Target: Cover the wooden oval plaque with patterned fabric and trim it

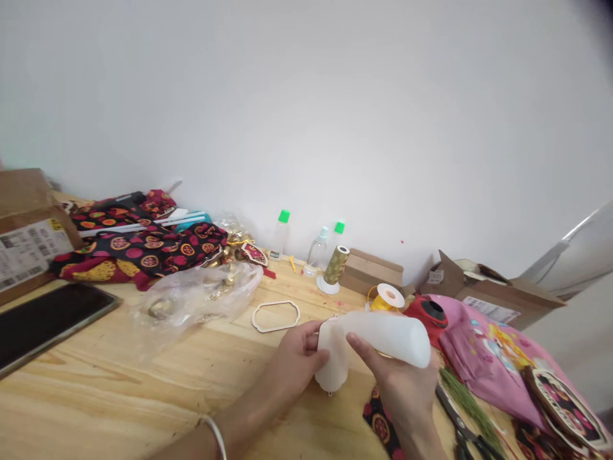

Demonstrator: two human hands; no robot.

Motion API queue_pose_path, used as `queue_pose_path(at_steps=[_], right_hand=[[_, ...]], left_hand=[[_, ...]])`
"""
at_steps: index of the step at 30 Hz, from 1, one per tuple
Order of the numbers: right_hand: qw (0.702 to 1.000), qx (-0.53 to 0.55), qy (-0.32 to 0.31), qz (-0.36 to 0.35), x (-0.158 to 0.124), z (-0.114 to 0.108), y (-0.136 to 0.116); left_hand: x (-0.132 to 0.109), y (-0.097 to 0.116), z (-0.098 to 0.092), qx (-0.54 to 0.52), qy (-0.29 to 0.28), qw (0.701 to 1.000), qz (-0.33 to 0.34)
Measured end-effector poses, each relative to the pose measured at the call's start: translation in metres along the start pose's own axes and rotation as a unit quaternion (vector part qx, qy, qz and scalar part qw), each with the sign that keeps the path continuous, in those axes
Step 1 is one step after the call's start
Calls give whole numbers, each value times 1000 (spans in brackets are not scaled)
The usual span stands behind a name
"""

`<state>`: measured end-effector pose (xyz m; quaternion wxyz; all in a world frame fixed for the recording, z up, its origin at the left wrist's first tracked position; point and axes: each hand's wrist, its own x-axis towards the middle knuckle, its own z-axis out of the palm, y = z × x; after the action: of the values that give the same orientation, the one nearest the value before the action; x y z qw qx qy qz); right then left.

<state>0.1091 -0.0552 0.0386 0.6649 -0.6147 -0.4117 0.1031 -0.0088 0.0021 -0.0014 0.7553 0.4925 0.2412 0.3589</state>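
Note:
My left hand (304,354) is closed on a pale, flat plaque (334,364) with scalloped edges and a small loop at its lower end. In my right hand (400,380) lies a translucent white squeeze bottle (390,332), tipped on its side. Its narrow end points left and meets the plaque's upper part; whether anything comes out of it I cannot tell. Behind the left hand, a pale frame (276,303) of similar outline rests on the wooden table (201,390). Dark patterned fabric (380,421) lies below the right hand.
Scissors (460,425), green thread (467,399) and a pink bag (479,358) lie at right. Thread spools (389,296) and small bottles (281,233) stand toward the wall. A clear plastic bag (196,297), patterned cloth (158,246), a phone (52,326) and a cardboard box (33,236) occupy the left.

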Motion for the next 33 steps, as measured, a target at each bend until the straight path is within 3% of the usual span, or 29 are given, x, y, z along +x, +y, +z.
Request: queue_pose_path(at_steps=[5, 10, 13, 33], right_hand=[[999, 16, -31, 2, -1, -1, 1], [996, 70, 61, 1, 6, -5, 4], [991, 108, 84, -6, 10, -5, 7], [996, 84, 37, -15, 6, -1, 8]], left_hand=[[-1, 1, 0, 3, -11, 1000, 4], [0, -1, 0, 27, -7, 999, 15], [1, -1, -1, 38, -5, 999, 18], [0, 3, 2, 22, 9, 999, 27]])
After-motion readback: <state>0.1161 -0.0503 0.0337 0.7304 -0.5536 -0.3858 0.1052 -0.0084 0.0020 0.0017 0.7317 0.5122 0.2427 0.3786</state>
